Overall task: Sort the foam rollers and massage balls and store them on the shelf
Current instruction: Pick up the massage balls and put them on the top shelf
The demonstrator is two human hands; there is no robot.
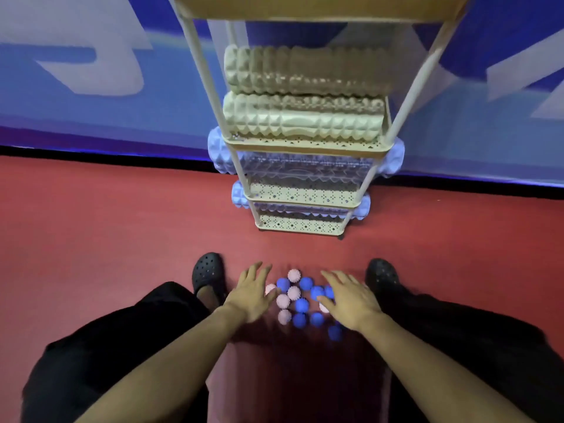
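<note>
A cluster of spiky massage balls lies on the red floor between my feet: several blue ones (301, 305) and several pink ones (294, 292). My left hand (251, 293) hovers at the cluster's left edge, fingers spread, partly covering a pink ball (270, 289). My right hand (351, 300) is spread over the right edge, hiding part of another pink ball. A cream tiered shelf (305, 195) stands ahead. Two beige foam rollers (302, 119) lie on an upper tier. Lavender rollers (218, 148) lie on the two tiers below, with ends sticking out.
My black clogs stand left (208, 273) and right (383, 274) of the balls. A blue and white wall banner (91, 87) runs behind the shelf, with a black strip at its base. Red floor (106, 224) stretches to both sides.
</note>
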